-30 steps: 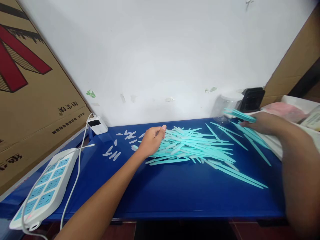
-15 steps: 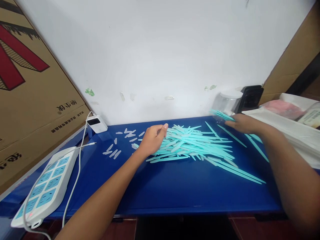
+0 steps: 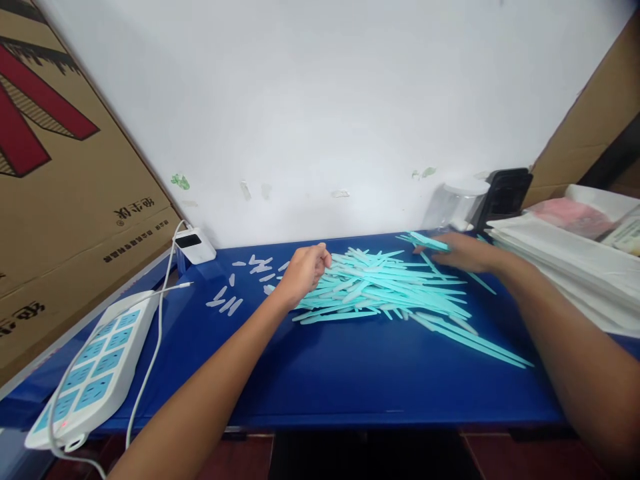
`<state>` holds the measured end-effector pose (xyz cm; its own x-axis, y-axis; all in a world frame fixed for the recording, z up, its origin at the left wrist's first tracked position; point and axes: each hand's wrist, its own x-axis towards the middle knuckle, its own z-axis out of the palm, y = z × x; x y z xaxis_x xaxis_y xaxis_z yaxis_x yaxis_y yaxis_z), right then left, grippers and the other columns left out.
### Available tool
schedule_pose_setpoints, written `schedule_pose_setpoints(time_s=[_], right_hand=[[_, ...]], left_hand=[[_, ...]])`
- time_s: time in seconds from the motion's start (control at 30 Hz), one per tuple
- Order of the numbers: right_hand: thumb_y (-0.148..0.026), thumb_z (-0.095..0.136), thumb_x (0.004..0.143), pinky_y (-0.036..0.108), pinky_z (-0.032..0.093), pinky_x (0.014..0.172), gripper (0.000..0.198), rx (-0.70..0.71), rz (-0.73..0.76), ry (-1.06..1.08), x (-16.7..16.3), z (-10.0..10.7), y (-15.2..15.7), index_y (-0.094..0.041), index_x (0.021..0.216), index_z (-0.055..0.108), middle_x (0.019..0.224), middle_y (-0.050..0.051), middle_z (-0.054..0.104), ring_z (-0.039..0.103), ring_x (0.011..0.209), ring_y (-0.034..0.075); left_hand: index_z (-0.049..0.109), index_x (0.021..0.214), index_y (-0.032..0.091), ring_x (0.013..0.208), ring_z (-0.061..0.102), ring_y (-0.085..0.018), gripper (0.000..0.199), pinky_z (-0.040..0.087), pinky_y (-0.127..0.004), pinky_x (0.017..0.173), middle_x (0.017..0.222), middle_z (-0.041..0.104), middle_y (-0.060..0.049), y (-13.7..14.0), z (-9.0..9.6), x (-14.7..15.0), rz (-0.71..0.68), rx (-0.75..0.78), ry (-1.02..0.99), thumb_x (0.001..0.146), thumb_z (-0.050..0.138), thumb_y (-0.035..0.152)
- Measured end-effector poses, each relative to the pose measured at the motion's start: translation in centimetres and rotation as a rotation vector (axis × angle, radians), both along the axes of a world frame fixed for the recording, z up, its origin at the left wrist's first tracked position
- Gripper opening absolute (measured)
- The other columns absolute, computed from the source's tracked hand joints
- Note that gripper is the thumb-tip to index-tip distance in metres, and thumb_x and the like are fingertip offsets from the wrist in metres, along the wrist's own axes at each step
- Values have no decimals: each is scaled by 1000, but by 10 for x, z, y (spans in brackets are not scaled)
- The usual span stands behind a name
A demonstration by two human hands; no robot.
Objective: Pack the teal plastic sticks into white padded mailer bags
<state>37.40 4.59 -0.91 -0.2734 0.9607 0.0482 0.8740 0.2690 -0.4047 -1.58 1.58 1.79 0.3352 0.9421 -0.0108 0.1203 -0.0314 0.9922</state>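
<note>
A heap of slim turquoise sticks (image 3: 390,283) with translucent whitish ends, shaped like eyebrow razors, lies on the blue table (image 3: 320,380). My left hand (image 3: 305,270) is closed at the heap's left end, fingers curled and thumb against them; whatever they hold, if anything, is hidden. At the heap's far right, my right hand (image 3: 463,252) grips a small bunch of turquoise sticks (image 3: 427,241) raised above the table, tips pointing left. Several small clear, cap-like pieces (image 3: 231,305) are scattered left of my left hand.
A white power strip (image 3: 93,367) with cables lies at the left, near a white box-shaped device (image 3: 195,245). Behind my right hand are a clear jar (image 3: 465,200) and a black stand (image 3: 505,193). White trays (image 3: 560,267) line the right side; a cardboard box (image 3: 75,200) stands left.
My right hand has moved left and slightly down with its bunch of sticks, closer to the heap. My left hand stays at the heap's left end, its fingers turned slightly.
</note>
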Motion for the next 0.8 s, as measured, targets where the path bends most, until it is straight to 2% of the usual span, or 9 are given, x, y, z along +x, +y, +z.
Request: schedule_pose_setpoints(time_s=[0.1,0.2,0.27,0.4,0.5,0.63,0.7,0.8], right_hand=[[-43,62,84,40,47,91,35,-99,50,-10,9,0,1,-18,105,73,109,12,73,64,102,32],[-53,64,82,39,47,80,38,-170,-1,-19,17,0,1,-18,96,68,93,10,71,63,88,30],[-55,66,81,38,46,74,37,-199,-33,-19,20,2,-2,-19,89,67,85,9,69,60,82,28],[-52,67,84,37,45,78,34,-241,-68,28,20,16,-15,-19,82,69,86,10,71,62,84,27],[-57,67,87,39,45,83,39,-172,-154,69,15,31,-24,-19,87,71,90,10,74,64,89,29],[-68,65,86,37,44,83,53,13,-282,216,-5,41,-30,-16,92,70,89,9,71,61,89,28],[-75,65,83,35,43,80,60,27,-244,300,-22,41,-32,-15,92,69,86,8,68,59,84,26],[-81,63,80,34,41,73,64,-5,-184,412,-52,37,-35,-17,87,65,78,6,64,55,76,22]], left_hand=[[49,74,19,43,12,-8,25,10,-19,41,56,23,8,0,5,-2,-32,-165,-159,94,41,33],[51,77,19,43,12,-8,19,11,-18,38,57,24,8,2,7,-7,-98,-247,-268,91,42,30],[52,80,19,43,12,-8,16,11,-18,37,57,24,7,3,5,-9,-130,-289,-306,89,43,28],[54,85,18,44,14,-7,11,12,-18,38,60,27,7,5,2,-11,-159,-307,-332,88,45,25],[56,93,18,46,18,-6,8,14,-17,40,64,29,7,4,1,-11,-161,-282,-301,91,52,24],[62,112,15,49,19,-6,28,16,-19,43,70,32,7,1,0,-10,-230,-224,-204,98,62,39],[64,115,14,50,17,-6,40,16,-20,44,70,34,6,0,-1,-10,-272,-183,-165,97,63,50],[66,107,13,48,13,-6,50,14,-22,43,63,34,7,-1,-2,-8,-272,-141,-133,96,60,62]])
